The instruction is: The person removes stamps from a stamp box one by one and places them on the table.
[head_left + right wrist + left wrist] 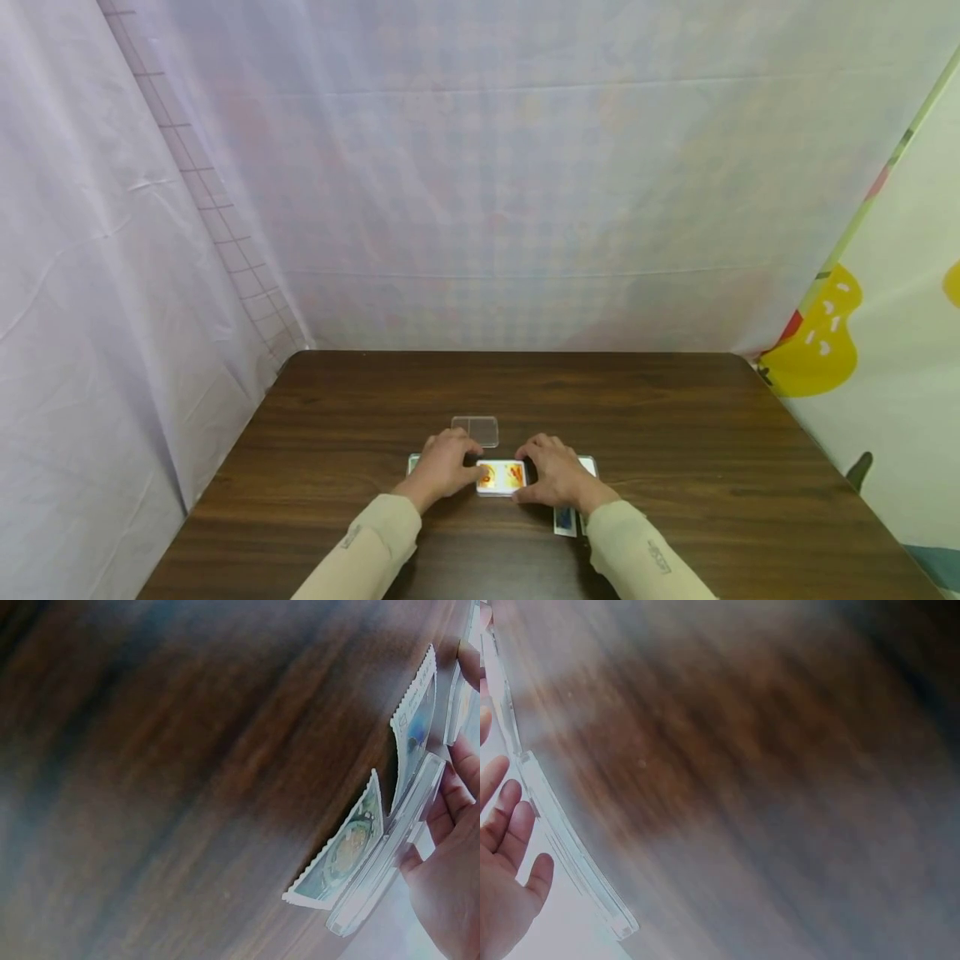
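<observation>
Head view: 2 hands meet at the near middle of the dark wooden table point(675, 417). The left hand point(444, 467) and the right hand point(557, 477) both curl over the ends of a white card case point(502, 477) with an orange picture on top, gripping it from either side. The case lies flat on the table, right between the hands. Just beyond the left hand's fingers sits a clear plastic lid point(476, 431), flat and apart from the case. Under the right wrist, a blue card point(564, 521) pokes out toward the near edge. White edges of more cards show past each hand's outer side. Pale sheeting point(487, 192) hangs all around.

Left wrist view: blurry wood fills the shot. The left hand's fingers point(506, 825) lie loosely extended along a clear plastic edge point(570, 855); whether they pinch it, I cannot tell here.

Right wrist view: the right hand's fingers point(457, 795) press against a clear case edge point(390, 855). 2 serrated-edged picture cards point(341, 851) stand tilted against it, touching the table.
</observation>
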`<state>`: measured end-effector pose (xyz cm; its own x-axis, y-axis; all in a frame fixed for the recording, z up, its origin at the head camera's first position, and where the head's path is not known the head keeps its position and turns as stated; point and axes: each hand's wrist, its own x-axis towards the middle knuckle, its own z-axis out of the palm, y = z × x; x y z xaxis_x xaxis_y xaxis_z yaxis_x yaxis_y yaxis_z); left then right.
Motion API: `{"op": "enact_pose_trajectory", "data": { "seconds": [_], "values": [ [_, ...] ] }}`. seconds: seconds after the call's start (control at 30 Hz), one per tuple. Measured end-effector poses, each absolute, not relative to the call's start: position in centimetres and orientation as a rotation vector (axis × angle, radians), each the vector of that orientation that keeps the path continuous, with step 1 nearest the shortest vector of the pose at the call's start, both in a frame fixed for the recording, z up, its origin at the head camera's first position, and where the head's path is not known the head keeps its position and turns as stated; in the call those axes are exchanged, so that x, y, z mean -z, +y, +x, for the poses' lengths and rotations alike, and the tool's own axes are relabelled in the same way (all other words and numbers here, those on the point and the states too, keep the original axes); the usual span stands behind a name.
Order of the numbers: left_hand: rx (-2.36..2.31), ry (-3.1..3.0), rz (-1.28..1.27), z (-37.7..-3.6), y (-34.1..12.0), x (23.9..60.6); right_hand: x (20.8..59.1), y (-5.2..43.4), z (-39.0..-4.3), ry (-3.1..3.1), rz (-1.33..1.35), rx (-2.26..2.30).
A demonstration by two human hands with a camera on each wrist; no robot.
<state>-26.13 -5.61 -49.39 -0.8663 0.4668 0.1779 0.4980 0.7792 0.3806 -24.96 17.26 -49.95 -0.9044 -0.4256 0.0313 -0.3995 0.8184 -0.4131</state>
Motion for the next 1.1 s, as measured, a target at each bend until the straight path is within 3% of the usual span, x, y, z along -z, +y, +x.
{"op": "enact_pose_trajectory", "data": {
  "seconds": [1.1],
  "values": [
    [0.557, -2.899, -0.805, -26.49, -5.48, 49.65, 49.83, 17.34, -24.74, 2.922, -0.686, 0.676]
  ]
}}
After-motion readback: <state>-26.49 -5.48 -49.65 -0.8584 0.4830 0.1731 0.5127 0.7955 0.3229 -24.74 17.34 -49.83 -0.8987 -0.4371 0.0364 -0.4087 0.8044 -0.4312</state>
